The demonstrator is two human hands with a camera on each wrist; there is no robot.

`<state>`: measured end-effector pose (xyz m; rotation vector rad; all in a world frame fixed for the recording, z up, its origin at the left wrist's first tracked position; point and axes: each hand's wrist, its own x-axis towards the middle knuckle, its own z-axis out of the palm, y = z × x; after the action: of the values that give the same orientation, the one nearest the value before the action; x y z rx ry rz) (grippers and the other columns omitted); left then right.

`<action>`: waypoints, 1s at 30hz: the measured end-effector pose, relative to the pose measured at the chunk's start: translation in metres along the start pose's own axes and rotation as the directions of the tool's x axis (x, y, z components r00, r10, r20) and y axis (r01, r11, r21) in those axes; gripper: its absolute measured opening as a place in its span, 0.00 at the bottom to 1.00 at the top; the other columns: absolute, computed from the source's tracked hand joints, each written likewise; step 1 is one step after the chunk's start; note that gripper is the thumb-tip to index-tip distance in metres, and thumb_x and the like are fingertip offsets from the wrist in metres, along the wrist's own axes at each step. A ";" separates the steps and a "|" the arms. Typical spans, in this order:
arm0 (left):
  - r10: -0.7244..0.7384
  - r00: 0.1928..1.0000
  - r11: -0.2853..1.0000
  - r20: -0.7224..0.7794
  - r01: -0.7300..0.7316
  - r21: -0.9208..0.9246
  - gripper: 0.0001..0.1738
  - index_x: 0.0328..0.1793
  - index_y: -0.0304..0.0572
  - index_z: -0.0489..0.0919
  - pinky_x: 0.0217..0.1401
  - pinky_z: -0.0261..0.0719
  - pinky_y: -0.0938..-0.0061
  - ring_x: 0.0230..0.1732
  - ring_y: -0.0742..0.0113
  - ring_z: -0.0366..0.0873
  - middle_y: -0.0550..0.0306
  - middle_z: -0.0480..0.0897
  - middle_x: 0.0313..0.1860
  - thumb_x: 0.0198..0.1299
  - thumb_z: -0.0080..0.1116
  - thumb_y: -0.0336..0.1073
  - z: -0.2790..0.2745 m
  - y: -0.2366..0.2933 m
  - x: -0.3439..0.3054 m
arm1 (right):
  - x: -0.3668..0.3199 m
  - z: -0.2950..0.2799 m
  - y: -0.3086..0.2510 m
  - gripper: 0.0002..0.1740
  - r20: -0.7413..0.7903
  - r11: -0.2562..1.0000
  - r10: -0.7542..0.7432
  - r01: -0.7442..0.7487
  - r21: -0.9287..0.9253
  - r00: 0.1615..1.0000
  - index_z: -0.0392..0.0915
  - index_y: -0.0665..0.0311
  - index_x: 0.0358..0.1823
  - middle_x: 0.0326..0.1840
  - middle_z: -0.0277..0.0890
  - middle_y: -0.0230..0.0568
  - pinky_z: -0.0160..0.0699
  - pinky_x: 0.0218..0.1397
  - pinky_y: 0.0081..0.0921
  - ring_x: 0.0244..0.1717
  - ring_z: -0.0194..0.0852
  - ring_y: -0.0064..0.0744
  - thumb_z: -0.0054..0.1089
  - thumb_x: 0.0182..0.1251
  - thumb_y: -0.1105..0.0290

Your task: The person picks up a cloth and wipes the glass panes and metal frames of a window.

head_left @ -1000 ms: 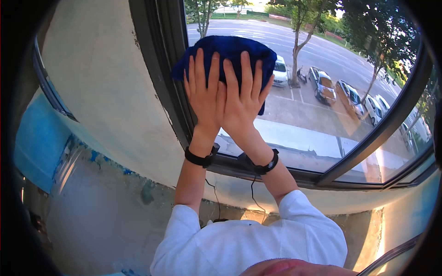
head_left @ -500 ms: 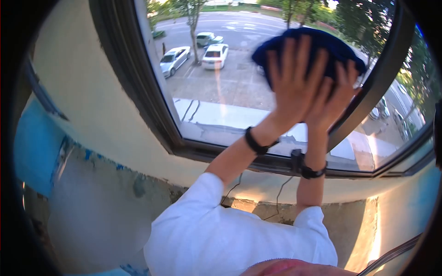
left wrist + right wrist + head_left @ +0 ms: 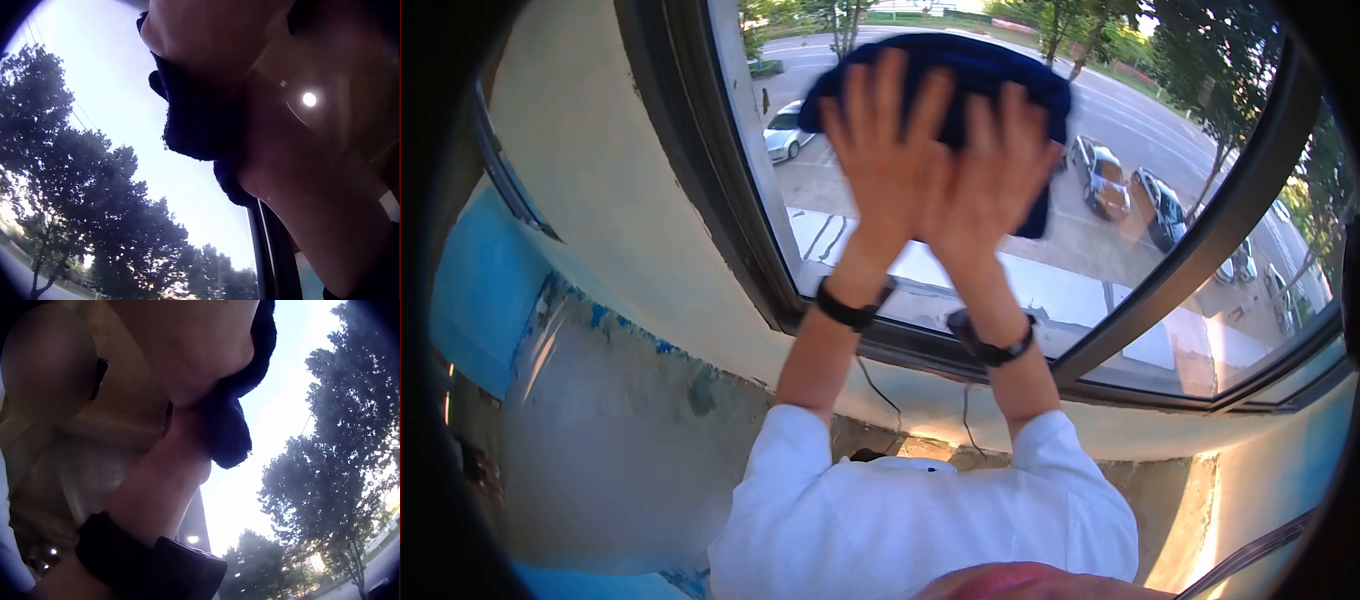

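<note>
A dark blue cloth [image 3: 960, 60] lies spread against the window glass in the head view. The left hand [image 3: 890, 160] presses on its left part with fingers straight and spread. Beside it, thumbs close together, the right hand [image 3: 990, 180] presses on the right part, its fingers also spread. Both are blurred. The left wrist view has the cloth [image 3: 200, 125] under a hand, trees behind the glass. From the right wrist view, the cloth [image 3: 228, 434] bulges out past the hands; the fingertips are hidden there.
A dark window frame [image 3: 700, 170] borders the glass on the left, and a slanting bar [image 3: 1200, 270] divides it on the right. A pale wall [image 3: 580, 130] stands at the left. Thin cables hang below the wrists. Parked cars and trees show outside.
Both hands and the cloth first moved right across the glass toward the slanting bar, then came back left to the middle of the pane. The head view shifted too.
</note>
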<state>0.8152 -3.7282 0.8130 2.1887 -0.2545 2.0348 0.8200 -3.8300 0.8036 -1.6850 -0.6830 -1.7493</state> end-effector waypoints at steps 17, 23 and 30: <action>-0.149 0.989 0.961 -0.006 0.146 0.234 0.31 0.78 0.43 0.63 0.82 0.42 0.38 0.83 0.34 0.46 0.40 0.56 0.82 0.76 0.43 0.52 -0.025 -0.064 -0.036 | -0.027 0.048 -0.075 0.32 0.116 0.950 -0.027 -0.011 0.313 0.993 0.74 0.68 0.65 0.75 0.65 0.57 0.42 0.81 0.54 0.75 0.62 0.56 0.62 0.67 0.53; -0.063 0.997 0.997 -0.050 0.065 0.044 0.29 0.78 0.59 0.67 0.80 0.43 0.34 0.82 0.32 0.51 0.46 0.61 0.81 0.75 0.43 0.54 0.024 0.080 -0.004 | 0.007 -0.061 0.038 0.33 0.026 0.997 -0.006 0.004 0.077 1.000 0.74 0.69 0.65 0.74 0.65 0.61 0.36 0.81 0.58 0.76 0.59 0.65 0.62 0.65 0.55; -0.037 0.995 0.990 0.093 0.049 -0.134 0.30 0.80 0.50 0.65 0.81 0.34 0.36 0.84 0.36 0.42 0.44 0.54 0.84 0.76 0.32 0.47 0.051 0.192 -0.034 | -0.019 -0.141 0.120 0.34 0.056 0.998 -0.033 0.030 0.046 0.998 0.69 0.70 0.68 0.76 0.61 0.66 0.53 0.77 0.57 0.76 0.56 0.71 0.63 0.63 0.61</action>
<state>0.8203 -3.9260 0.7728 2.1858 -0.3428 1.8405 0.8111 -4.0129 0.7714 -1.7069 -0.7727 -1.7008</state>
